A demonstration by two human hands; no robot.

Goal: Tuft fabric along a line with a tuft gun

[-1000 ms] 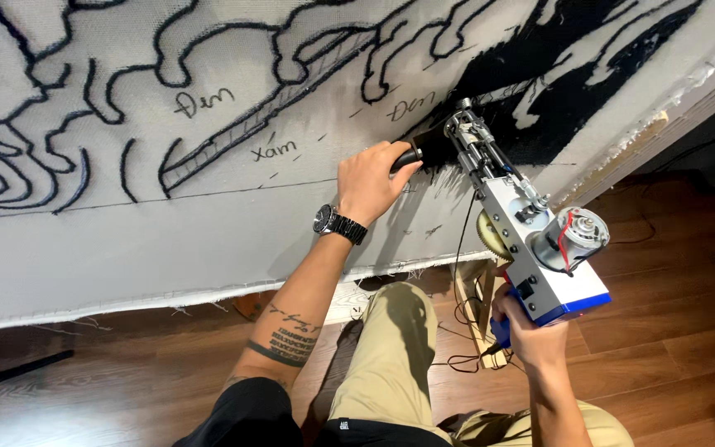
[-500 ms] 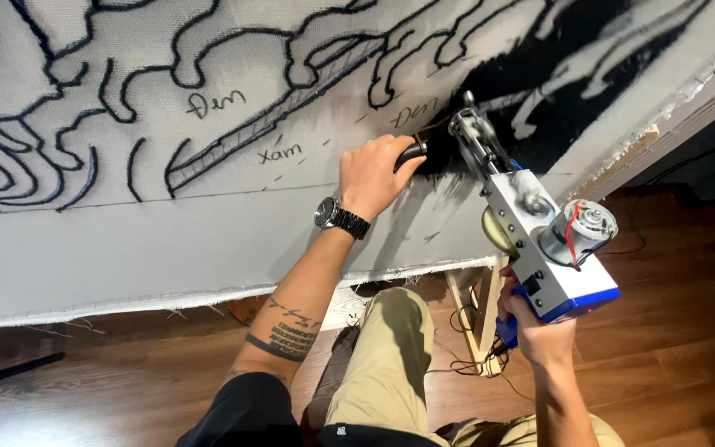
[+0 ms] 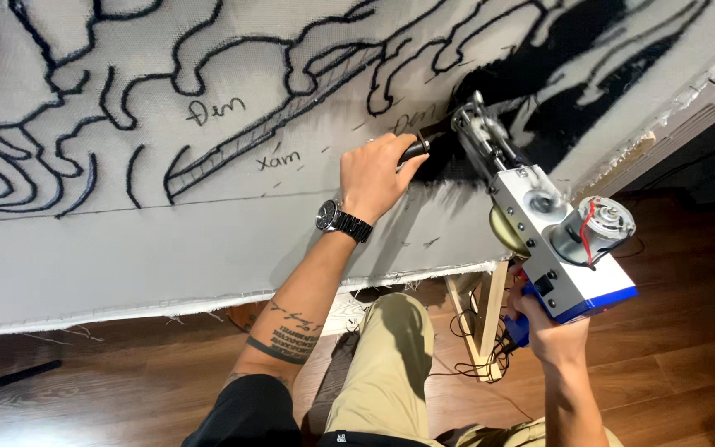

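A silver and blue tufting gun [image 3: 539, 223] presses its needle end into a white stretched cloth [image 3: 84, 248] drawn with black outlines and partly filled with black yarn [image 3: 531, 74]. My left hand [image 3: 374, 174], with a black wristwatch [image 3: 341, 220] on the wrist, is wrapped around the gun's black front handle. My right hand [image 3: 544, 327] grips the blue rear handle under the gun's body. The small motor [image 3: 593, 228] with a red wire sits on top at the gun's rear.
The cloth is stretched on a frame whose edge [image 3: 672, 124] runs up to the right. A wooden frame leg [image 3: 477, 319] with cables around it stands on the dark wood floor [image 3: 680, 364]. My knee in khaki trousers [image 3: 391, 364] is below the cloth.
The gun and both hands have shifted slightly up along the cloth toward the black filled area. Both grips stay the same.
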